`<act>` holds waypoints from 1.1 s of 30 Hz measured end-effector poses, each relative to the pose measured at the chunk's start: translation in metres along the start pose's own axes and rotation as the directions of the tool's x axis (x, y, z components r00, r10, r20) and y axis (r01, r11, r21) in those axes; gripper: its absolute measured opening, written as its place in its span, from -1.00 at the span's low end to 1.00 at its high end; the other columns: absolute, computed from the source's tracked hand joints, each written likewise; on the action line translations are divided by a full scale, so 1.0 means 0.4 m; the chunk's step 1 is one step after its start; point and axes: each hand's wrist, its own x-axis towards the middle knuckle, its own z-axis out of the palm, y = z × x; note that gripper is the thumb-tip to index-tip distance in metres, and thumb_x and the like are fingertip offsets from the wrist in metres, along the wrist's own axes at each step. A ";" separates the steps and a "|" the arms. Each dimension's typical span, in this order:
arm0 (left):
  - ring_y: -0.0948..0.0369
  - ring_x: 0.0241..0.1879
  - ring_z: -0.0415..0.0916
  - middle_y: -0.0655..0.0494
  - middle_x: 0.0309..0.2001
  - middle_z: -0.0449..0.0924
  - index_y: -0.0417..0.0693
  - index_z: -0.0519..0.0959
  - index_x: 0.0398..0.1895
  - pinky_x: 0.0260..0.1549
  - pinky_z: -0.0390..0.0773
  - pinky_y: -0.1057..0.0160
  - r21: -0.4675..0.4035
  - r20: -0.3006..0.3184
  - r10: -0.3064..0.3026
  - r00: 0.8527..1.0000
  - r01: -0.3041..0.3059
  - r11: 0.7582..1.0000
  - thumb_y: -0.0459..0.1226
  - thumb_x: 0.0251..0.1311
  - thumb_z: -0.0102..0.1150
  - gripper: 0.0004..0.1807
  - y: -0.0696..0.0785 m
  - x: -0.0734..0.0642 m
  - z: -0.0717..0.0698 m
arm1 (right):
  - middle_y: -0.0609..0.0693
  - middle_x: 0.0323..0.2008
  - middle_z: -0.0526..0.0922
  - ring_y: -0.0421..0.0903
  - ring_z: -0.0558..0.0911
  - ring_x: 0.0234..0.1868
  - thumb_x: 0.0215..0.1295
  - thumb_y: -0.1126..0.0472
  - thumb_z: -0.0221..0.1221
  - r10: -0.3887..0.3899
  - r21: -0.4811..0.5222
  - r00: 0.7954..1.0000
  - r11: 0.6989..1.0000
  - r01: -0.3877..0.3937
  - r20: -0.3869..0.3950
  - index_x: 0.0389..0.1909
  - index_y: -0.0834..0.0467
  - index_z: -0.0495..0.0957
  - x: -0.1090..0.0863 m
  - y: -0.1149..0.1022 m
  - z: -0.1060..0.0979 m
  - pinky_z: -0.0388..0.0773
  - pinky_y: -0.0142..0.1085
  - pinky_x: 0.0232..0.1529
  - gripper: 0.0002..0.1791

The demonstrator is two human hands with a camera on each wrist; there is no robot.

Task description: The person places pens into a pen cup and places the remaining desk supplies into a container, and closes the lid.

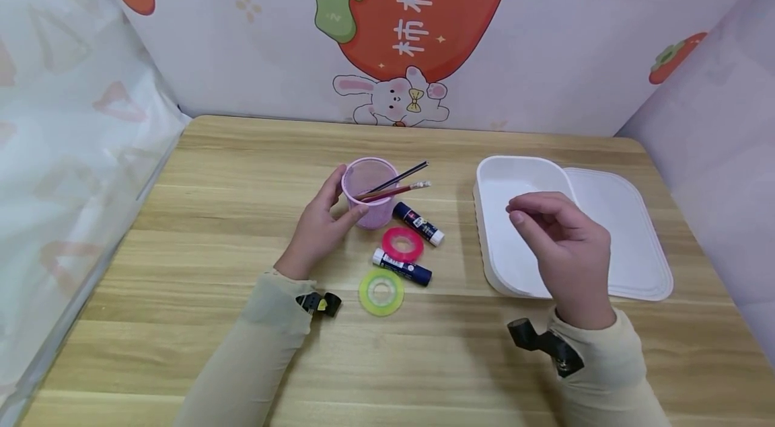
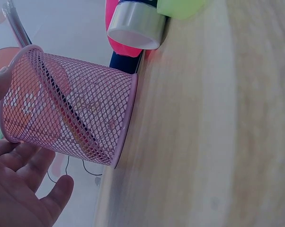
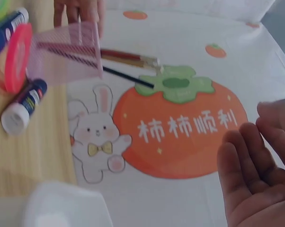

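Note:
My left hand (image 1: 315,228) holds a pink mesh pen cup (image 1: 381,216) at its rim, thumb on the near side and fingers around the far left. The cup stands upright on the table. Inside it lean a dark pencil (image 1: 404,175) and reddish pencils (image 1: 396,190), eraser ends up. In the left wrist view the cup's mesh wall (image 2: 81,101) shows the pencils through it. Above a white plastic box (image 1: 507,259), my right hand (image 1: 572,245) hovers with fingers loosely bent and thumb near the index finger; nothing shows between them.
Right of the cup lie a glue stick (image 1: 418,223), a pink tape roll (image 1: 388,243), a second glue stick (image 1: 404,268) and a yellow-green tape roll (image 1: 366,292). A white lid (image 1: 636,239) lies beside the box. A printed cloth (image 1: 242,64) hangs behind the table.

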 end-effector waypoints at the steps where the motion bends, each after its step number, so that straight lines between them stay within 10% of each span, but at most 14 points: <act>1: 0.04 0.49 0.14 0.02 0.56 0.09 -0.08 0.01 0.61 0.41 0.23 -0.03 -0.001 0.000 -0.005 1.000 0.005 1.000 0.00 0.35 0.24 -0.08 0.000 0.000 0.000 | 0.21 -0.23 0.71 -0.04 0.69 -0.18 0.08 0.72 0.23 0.008 -0.008 1.000 1.000 -0.008 0.004 -0.21 0.59 0.61 0.002 -0.001 -0.009 0.63 -0.42 -0.17 -0.78; 12: 0.05 0.49 0.14 0.03 0.56 0.08 -0.04 0.00 0.61 0.41 0.23 -0.03 0.015 0.001 -0.018 1.000 0.018 1.000 0.02 0.34 0.24 -0.08 0.002 -0.006 -0.004 | 0.11 -0.18 0.72 -0.10 0.70 -0.15 0.16 0.64 0.25 0.136 -0.148 0.988 0.981 -0.125 0.068 -0.13 0.53 0.61 0.017 -0.001 -0.077 0.62 -0.45 -0.11 -0.77; 20: 0.07 0.50 0.13 0.07 0.56 0.10 -0.03 0.00 0.61 0.42 0.21 -0.05 -0.001 0.006 -0.014 1.000 0.014 1.000 0.02 0.35 0.23 -0.09 0.001 -0.003 -0.002 | -0.03 -0.15 0.73 -0.18 0.69 -0.12 0.26 0.47 0.29 0.265 -0.447 0.962 0.870 -0.208 0.067 -0.03 0.36 0.66 0.027 0.001 -0.135 0.60 -0.50 -0.07 -0.74; 33: 0.06 0.50 0.13 0.05 0.56 0.09 -0.06 0.00 0.61 0.42 0.22 -0.05 -0.007 0.007 -0.013 1.000 0.013 1.000 0.02 0.34 0.25 -0.07 -0.001 0.001 0.000 | -0.04 -0.13 0.76 -0.24 0.70 -0.09 0.28 0.42 0.30 0.407 -0.289 0.912 0.881 -0.375 0.057 0.02 0.42 0.61 0.029 0.006 -0.195 0.58 -0.56 -0.06 -0.70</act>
